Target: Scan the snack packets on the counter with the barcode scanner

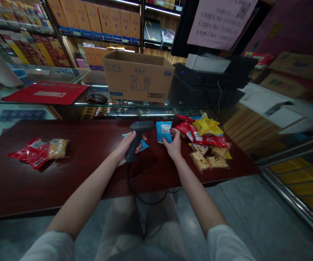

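Observation:
My left hand is wrapped round the grip of a black barcode scanner, whose head points right. My right hand pinches a small blue snack packet with a white barcode label, held upright just right of the scanner head. Another blue packet lies on the dark red table under the scanner. The scanner's cable hangs down over the table's near edge.
A heap of red, yellow and tan snack packets lies at the table's right end. A red packet and a tan one lie at the left. Behind are a glass counter, a cardboard box, a red mat, a black mouse and a printer.

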Demonstrator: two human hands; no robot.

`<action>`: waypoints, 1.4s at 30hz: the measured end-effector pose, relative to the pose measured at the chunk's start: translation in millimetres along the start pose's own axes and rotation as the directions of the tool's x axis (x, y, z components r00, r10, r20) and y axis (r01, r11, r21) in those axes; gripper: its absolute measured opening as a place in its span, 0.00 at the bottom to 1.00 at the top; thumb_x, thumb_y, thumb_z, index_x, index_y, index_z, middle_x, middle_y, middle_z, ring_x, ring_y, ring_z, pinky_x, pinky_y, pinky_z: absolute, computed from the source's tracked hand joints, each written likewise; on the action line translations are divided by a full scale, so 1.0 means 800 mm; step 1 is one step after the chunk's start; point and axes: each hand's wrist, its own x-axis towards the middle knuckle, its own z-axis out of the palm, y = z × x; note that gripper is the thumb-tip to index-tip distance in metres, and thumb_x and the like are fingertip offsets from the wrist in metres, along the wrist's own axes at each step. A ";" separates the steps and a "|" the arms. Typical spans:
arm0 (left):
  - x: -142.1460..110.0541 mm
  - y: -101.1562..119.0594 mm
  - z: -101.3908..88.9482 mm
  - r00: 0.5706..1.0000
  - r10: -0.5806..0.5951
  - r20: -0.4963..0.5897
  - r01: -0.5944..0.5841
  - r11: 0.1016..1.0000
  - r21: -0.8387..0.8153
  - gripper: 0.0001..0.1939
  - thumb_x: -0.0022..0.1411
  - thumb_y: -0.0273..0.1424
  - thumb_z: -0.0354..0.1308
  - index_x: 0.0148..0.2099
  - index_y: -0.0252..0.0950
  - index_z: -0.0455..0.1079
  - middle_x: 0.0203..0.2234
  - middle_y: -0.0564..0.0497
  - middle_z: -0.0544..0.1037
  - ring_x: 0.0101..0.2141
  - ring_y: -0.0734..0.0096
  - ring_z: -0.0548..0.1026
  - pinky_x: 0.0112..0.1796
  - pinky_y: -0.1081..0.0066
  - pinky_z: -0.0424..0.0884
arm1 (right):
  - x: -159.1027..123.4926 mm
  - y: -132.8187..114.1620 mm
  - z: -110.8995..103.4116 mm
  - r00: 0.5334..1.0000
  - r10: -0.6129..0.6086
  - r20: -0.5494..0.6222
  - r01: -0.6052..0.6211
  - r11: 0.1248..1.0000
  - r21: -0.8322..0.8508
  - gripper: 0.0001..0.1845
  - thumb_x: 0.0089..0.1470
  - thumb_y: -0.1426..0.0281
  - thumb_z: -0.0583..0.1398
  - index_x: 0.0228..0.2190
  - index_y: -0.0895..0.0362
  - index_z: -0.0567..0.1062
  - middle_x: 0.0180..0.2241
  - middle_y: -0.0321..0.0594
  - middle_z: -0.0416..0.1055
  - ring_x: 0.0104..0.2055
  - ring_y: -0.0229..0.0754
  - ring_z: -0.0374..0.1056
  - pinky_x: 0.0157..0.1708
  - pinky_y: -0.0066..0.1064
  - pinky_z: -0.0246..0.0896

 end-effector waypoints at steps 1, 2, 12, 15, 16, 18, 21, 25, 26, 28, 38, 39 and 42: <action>-0.001 -0.002 0.003 1.000 -0.006 0.015 0.006 1.000 0.006 0.33 0.58 0.59 0.57 0.44 0.31 0.71 0.14 0.55 0.67 0.14 0.77 0.62 0.17 0.76 0.56 | -0.002 -0.002 0.002 1.000 -0.007 0.005 0.007 1.000 -0.009 0.30 0.44 0.69 0.64 0.50 0.55 0.63 0.49 0.51 0.71 0.51 0.50 0.69 0.54 0.45 0.64; -0.001 -0.004 0.006 0.999 -0.016 0.031 0.015 1.000 0.009 0.33 0.58 0.59 0.57 0.44 0.31 0.71 0.14 0.55 0.66 0.14 0.77 0.62 0.17 0.76 0.55 | -0.003 -0.004 0.004 1.000 -0.012 0.007 0.012 1.000 -0.016 0.31 0.45 0.69 0.63 0.51 0.56 0.63 0.49 0.51 0.71 0.51 0.50 0.69 0.55 0.46 0.64; 0.003 -0.012 0.018 0.999 0.038 0.020 -0.037 0.999 -0.015 0.31 0.53 0.55 0.64 0.43 0.33 0.67 0.29 0.51 0.75 0.15 0.82 0.63 0.14 0.77 0.59 | -0.005 0.016 0.021 0.997 -0.053 -0.050 0.051 0.998 -0.044 0.36 0.46 0.73 0.64 0.57 0.57 0.62 0.49 0.49 0.70 0.51 0.48 0.68 0.54 0.44 0.66; 0.001 -0.010 0.018 0.999 0.003 0.036 -0.005 0.999 0.034 0.31 0.55 0.58 0.61 0.40 0.32 0.68 0.20 0.55 0.70 0.14 0.81 0.62 0.14 0.77 0.58 | -0.003 0.016 0.016 0.991 -0.119 -0.066 0.115 0.992 -0.057 0.35 0.48 0.72 0.63 0.58 0.56 0.61 0.49 0.49 0.69 0.51 0.48 0.69 0.53 0.44 0.66; 0.000 -0.009 0.016 0.999 -0.010 0.031 0.008 0.999 0.052 0.31 0.56 0.58 0.60 0.40 0.32 0.68 0.17 0.56 0.68 0.13 0.80 0.62 0.14 0.77 0.58 | 0.001 0.014 0.010 0.986 -0.150 -0.077 0.145 0.987 -0.071 0.35 0.49 0.71 0.63 0.58 0.56 0.61 0.50 0.50 0.69 0.51 0.48 0.69 0.54 0.44 0.66; -0.006 -0.004 0.014 1.000 -0.015 0.000 0.015 0.997 0.073 0.31 0.57 0.59 0.58 0.40 0.32 0.69 0.14 0.57 0.66 0.13 0.78 0.63 0.15 0.78 0.57 | 0.015 0.007 -0.011 0.970 -0.216 -0.111 0.202 0.971 -0.129 0.36 0.50 0.70 0.62 0.59 0.55 0.59 0.51 0.50 0.68 0.52 0.49 0.68 0.54 0.45 0.65; -0.020 0.004 0.011 0.998 0.016 -0.065 -0.011 0.997 0.075 0.32 0.57 0.58 0.58 0.44 0.31 0.70 0.14 0.56 0.67 0.14 0.77 0.63 0.16 0.77 0.57 | 0.051 -0.008 -0.059 0.948 -0.284 -0.144 0.229 0.922 -0.312 0.36 0.52 0.67 0.60 0.61 0.56 0.57 0.55 0.53 0.65 0.55 0.52 0.65 0.55 0.49 0.61; -0.032 0.009 -0.004 0.982 0.045 -0.185 -0.031 0.996 0.080 0.35 0.56 0.59 0.58 0.46 0.30 0.71 0.15 0.55 0.69 0.15 0.76 0.65 0.17 0.76 0.60 | 0.101 -0.024 -0.128 0.965 -0.215 -0.150 0.065 0.752 -0.655 0.26 0.55 0.66 0.57 0.55 0.57 0.65 0.52 0.55 0.68 0.56 0.59 0.61 0.55 0.60 0.52; -0.029 0.008 -0.011 0.974 0.053 -0.222 -0.037 0.997 0.075 0.35 0.56 0.60 0.58 0.45 0.30 0.71 0.15 0.54 0.70 0.15 0.76 0.66 0.18 0.76 0.61 | 0.109 -0.026 -0.140 0.965 -0.200 -0.171 0.017 0.695 -0.719 0.24 0.55 0.66 0.57 0.53 0.58 0.67 0.53 0.57 0.67 0.57 0.61 0.59 0.55 0.62 0.50; -0.018 0.005 -0.030 0.958 0.043 -0.284 -0.029 0.998 0.052 0.36 0.55 0.61 0.57 0.44 0.30 0.72 0.16 0.53 0.71 0.17 0.74 0.68 0.19 0.75 0.63 | 0.117 -0.029 -0.157 0.959 -0.200 -0.201 -0.042 0.600 -0.799 0.22 0.53 0.67 0.58 0.49 0.59 0.70 0.56 0.60 0.64 0.59 0.64 0.55 0.54 0.63 0.47; 0.033 -0.024 -0.052 0.922 -0.271 -0.276 0.225 0.956 -0.187 0.30 0.68 0.51 0.47 0.43 0.28 0.76 0.19 0.47 0.75 0.20 0.71 0.73 0.23 0.74 0.69 | 0.031 -0.026 -0.057 0.952 -0.209 0.222 0.292 0.837 -0.463 0.16 0.58 0.66 0.56 0.46 0.56 0.73 0.46 0.51 0.72 0.49 0.52 0.68 0.52 0.46 0.62; 0.032 -0.024 -0.045 0.924 -0.292 -0.249 0.240 0.946 -0.217 0.30 0.70 0.50 0.46 0.44 0.28 0.76 0.21 0.45 0.76 0.21 0.70 0.74 0.25 0.73 0.71 | 0.021 -0.021 -0.038 0.945 -0.136 0.297 0.249 0.888 -0.387 0.17 0.57 0.63 0.58 0.47 0.56 0.73 0.45 0.50 0.72 0.44 0.50 0.70 0.49 0.44 0.65; 0.023 -0.019 -0.033 0.941 -0.302 -0.151 0.252 0.927 -0.279 0.31 0.71 0.49 0.44 0.47 0.27 0.76 0.25 0.42 0.79 0.26 0.66 0.78 0.31 0.69 0.75 | -0.001 -0.005 0.004 0.889 0.034 0.456 0.127 0.939 -0.318 0.21 0.51 0.57 0.65 0.44 0.56 0.76 0.43 0.49 0.74 0.41 0.48 0.71 0.46 0.43 0.66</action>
